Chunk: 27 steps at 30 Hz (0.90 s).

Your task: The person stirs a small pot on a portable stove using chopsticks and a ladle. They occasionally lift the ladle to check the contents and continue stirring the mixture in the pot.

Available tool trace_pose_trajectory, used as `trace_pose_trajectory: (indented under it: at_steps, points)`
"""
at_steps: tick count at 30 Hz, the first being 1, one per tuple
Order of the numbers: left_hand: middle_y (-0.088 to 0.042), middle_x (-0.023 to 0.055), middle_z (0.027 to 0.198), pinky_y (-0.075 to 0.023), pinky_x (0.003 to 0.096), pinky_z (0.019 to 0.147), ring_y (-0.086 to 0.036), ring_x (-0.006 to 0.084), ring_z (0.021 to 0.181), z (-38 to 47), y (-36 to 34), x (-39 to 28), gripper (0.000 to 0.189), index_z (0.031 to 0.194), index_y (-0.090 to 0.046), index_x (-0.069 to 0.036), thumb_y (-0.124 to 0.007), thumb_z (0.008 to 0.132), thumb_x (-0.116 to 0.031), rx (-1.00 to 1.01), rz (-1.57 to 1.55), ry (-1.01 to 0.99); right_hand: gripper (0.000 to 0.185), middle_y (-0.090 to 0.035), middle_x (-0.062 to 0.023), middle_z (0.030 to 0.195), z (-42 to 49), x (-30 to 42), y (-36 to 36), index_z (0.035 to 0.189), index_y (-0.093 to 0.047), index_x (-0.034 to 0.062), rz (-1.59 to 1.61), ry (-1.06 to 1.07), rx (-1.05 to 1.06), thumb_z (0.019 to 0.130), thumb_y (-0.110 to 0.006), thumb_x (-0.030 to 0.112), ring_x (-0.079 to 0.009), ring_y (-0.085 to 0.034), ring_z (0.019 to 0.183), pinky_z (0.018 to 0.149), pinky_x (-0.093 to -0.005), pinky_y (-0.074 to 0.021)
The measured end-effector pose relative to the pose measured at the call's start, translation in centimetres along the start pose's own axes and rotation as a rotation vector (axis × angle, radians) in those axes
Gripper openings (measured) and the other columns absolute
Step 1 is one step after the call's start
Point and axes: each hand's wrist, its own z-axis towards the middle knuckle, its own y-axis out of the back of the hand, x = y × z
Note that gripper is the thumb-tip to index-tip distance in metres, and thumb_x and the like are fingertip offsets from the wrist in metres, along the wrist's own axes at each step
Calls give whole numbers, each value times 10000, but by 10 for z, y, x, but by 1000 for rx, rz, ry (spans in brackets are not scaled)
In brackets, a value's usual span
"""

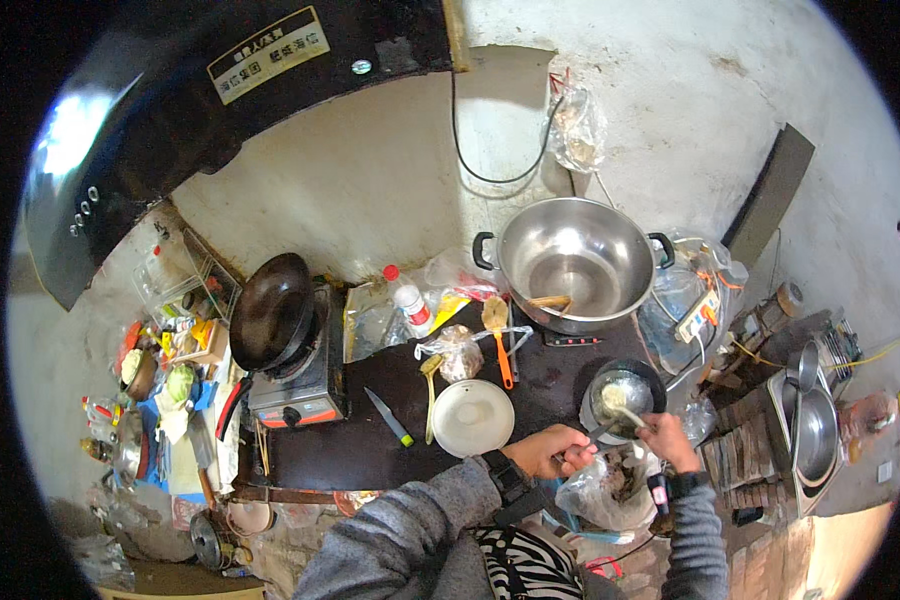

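Observation:
My left hand (551,451) is closed around a slim metal handle (598,433) that reaches to the rim of a small dark pot (658,390). Whether the handle belongs to the pot or to a separate utensil, I cannot tell. In my right hand (671,442) is a pale-handled, brush-like utensil (630,415), its light head down inside the pot. The pot's inside looks shiny; what it holds is unclear. Just below both hands lies a clear plastic bag (592,495) with brownish scraps. Left of my left hand rests a white plate or lid (472,418).
A large two-handled steel pot (574,255) sits on a cooktop (572,340). A knife (388,416), a pale-handled brush (430,382) and an orange-handled brush (500,337) lie on the dark table (322,457). Leftward, a black wok (274,311) leans on a gas stove (300,397). A range hood (165,97) overhangs.

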Motion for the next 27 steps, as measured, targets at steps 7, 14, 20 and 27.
trace_pose_trajectory:
  at_steps: [7, 14, 20, 27]
  points:
    - [-450, 10, 811, -309, 184, 477, -342, 29, 559, -1, -7, -5, 280, 1191, -488, 26, -527, 975, -148, -5, -134, 155, 279, -697, -247, 895, 6, 15, 5, 1046, -726, 25, -47, -104, 62, 807, -718, 168, -339, -707, 822, 775, -418, -543]
    - [-375, -43, 714, -249, 174, 434, -321, 19, 529, -13, -20, -5, 181, 1083, -540, -12, -523, 974, -155, 15, 11, 124, 217, -677, -215, 782, 5, 13, 10, 935, -732, 50, -288, -115, -173, 782, -663, 189, -400, -670, 747, 694, -471, -539]
    - [-449, 12, 713, -278, 217, 414, -340, 58, 470, -5, -32, -6, 254, 1200, -512, -39, -459, 1010, -198, -252, 60, 187, 186, -694, -172, 851, -6, 0, 0, 905, -716, 104, -391, -132, -179, 787, -660, 236, -375, -673, 798, 654, -479, -540]
    - [-499, 67, 713, -308, 283, 413, -381, 104, 460, -6, -48, 3, 197, 1154, -464, -72, -446, 1000, -194, -425, 385, 105, 224, -670, -234, 808, -10, 1, -2, 965, -717, 76, -201, -133, -75, 806, -663, 225, -403, -665, 776, 693, -480, -547]
